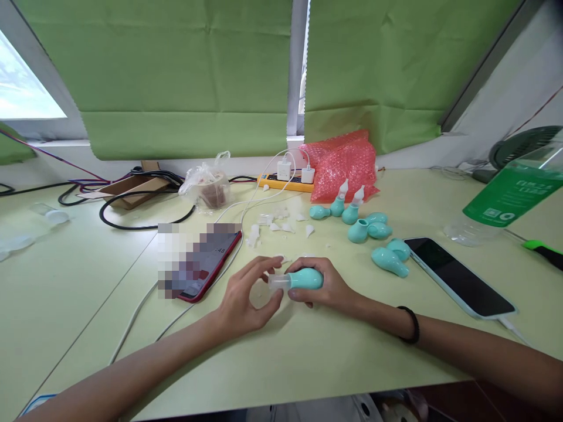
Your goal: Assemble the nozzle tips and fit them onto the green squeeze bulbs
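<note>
Just below centre frame, a teal bulb (308, 279) lies sideways close over the pale green table (308, 357), the right hand (325, 288) curled tight around it. Its clear nozzle (277, 282) points to frame left, where the left hand (244, 300) pinches it between thumb and half-bent fingers. More teal bulbs (372, 230) cluster to the upper right, loose clear tips (281, 224) above. A red phone (206, 264) lies left of the hands, a dark-screened phone (457, 275) right. Pink bubble wrap (345, 161) and a power strip (285, 179) sit along the far edge.
</note>
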Demonstrator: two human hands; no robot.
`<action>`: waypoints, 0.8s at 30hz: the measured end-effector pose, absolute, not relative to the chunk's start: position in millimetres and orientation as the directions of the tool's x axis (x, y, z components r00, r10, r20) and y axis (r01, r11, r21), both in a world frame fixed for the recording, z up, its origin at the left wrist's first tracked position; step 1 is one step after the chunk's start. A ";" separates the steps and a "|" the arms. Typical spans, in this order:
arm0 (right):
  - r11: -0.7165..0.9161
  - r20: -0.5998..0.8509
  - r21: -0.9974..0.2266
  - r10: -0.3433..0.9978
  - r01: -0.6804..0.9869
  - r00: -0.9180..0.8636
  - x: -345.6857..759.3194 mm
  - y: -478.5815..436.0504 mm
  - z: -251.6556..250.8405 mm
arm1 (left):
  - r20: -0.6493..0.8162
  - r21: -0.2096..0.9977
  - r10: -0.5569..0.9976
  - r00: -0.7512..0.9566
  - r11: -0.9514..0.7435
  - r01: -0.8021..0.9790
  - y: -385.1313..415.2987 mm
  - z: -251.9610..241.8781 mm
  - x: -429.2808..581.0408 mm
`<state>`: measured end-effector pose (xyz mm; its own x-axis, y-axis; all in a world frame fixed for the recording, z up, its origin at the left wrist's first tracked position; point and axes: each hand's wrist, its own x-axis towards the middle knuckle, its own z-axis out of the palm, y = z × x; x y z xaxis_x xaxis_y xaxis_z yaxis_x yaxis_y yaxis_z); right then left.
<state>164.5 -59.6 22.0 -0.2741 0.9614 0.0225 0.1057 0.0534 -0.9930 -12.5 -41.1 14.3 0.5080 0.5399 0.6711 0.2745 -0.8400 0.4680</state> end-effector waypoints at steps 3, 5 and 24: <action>0.120 0.105 -0.989 0.981 0.088 -0.164 166.6 -58.9 18.6 | 0.642 0.461 0.593 0.486 -0.805 0.374 -33.3 18.0 -14.8; 0.152 0.144 -0.983 0.986 0.105 -0.082 168.2 -57.1 17.3 | 0.599 0.357 0.589 0.542 -0.803 0.478 -26.0 16.0 -16.5; 0.322 0.310 -0.864 0.946 0.386 -0.095 163.7 -60.5 10.7 | 0.066 0.996 0.947 0.314 -0.044 -0.075 -29.2 33.9 -12.7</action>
